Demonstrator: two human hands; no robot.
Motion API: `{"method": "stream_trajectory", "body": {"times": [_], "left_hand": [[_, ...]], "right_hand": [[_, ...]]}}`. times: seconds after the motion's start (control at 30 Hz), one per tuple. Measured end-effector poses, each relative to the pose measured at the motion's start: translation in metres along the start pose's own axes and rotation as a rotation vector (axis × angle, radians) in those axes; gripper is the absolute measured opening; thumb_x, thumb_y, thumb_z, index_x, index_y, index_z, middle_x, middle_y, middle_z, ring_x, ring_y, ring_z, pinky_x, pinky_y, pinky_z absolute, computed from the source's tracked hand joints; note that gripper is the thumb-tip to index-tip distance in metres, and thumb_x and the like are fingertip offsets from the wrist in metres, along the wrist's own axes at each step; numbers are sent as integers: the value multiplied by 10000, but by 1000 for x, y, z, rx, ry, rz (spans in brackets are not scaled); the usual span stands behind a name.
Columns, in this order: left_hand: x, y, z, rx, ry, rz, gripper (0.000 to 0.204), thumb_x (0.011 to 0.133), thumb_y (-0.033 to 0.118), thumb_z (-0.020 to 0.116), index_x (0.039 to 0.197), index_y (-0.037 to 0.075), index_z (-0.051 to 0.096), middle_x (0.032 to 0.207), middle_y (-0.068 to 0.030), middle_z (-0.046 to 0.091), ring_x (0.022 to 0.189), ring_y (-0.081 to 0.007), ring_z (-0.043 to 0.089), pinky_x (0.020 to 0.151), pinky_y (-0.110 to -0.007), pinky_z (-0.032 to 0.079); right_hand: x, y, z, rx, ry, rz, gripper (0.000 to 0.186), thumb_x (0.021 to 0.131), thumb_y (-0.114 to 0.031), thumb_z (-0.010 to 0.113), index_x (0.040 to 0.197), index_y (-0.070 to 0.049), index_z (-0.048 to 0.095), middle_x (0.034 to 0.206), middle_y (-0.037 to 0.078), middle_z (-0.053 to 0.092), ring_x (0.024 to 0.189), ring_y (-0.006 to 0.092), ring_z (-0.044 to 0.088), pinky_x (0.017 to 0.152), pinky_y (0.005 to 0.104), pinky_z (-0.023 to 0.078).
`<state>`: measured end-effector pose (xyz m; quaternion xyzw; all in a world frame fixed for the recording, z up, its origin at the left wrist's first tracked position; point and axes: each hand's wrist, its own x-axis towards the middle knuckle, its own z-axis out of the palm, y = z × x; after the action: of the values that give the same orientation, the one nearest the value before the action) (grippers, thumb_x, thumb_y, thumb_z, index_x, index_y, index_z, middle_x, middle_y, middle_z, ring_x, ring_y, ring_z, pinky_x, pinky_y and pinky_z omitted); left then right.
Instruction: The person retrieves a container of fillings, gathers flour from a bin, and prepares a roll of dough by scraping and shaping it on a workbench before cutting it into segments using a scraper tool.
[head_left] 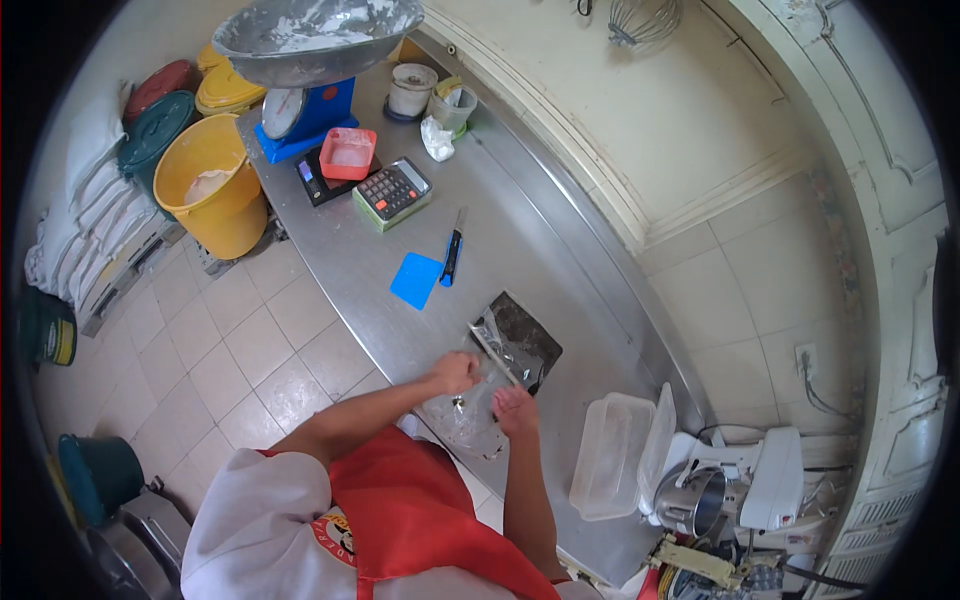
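My left hand (455,371) is closed on a clear plastic bag (462,425) at the steel counter's near edge. My right hand (515,410), lower and to the right, grips the same plastic with curled fingers. Just beyond my hands lies a dark square object (530,335), partly under crumpled plastic, with a pale strip along its near side. A blue scraper (416,280) and a black-and-blue box cutter (453,250) rest farther up the counter.
A calculator (393,190), red container (348,152) and blue scale (290,135) stand at the back. A translucent container (610,455) and white stand mixer (770,475) sit right. Yellow buckets (210,200) and white sacks (80,210) line the left floor.
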<state>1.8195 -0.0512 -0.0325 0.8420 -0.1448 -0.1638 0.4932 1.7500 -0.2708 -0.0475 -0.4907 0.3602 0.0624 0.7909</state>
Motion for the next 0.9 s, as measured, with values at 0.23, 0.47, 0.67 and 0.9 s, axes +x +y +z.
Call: {"method": "stream_trajectory", "body": {"times": [0.23,0.47,0.67,0.9], "left_hand": [[-63,-8,8,-54,-82,-208,365,766,369,710,886,28,658,913,-166,692,832,-307,672,753,-396,520],[-118,-35,14,-233,-123,-566,411,794,422,684,951,43,678,909,-126,695,850,-262,663,790,-355,511],[-109,-26,39,-238,-39,-629,466,803,456,676,1034,54,622,928,-123,696,877,-253,671,812,-351,508],[-66,-17,25,-156,56,-443,644,781,495,683,1213,36,551,941,-148,674,863,-268,643,778,-359,498]], "right_hand": [[34,3,38,698,-10,289,397,918,-341,604,1072,15,520,1009,160,595,939,283,587,847,380,502],[59,-103,61,868,-199,179,270,1001,-248,479,1093,5,512,979,118,598,868,201,590,740,294,538],[201,-140,60,924,-262,352,424,1029,-311,381,1088,90,509,949,190,610,863,271,613,756,365,550],[269,-206,52,756,-350,-22,509,1019,-372,386,1137,109,507,1028,215,617,942,310,614,832,388,540]]}}
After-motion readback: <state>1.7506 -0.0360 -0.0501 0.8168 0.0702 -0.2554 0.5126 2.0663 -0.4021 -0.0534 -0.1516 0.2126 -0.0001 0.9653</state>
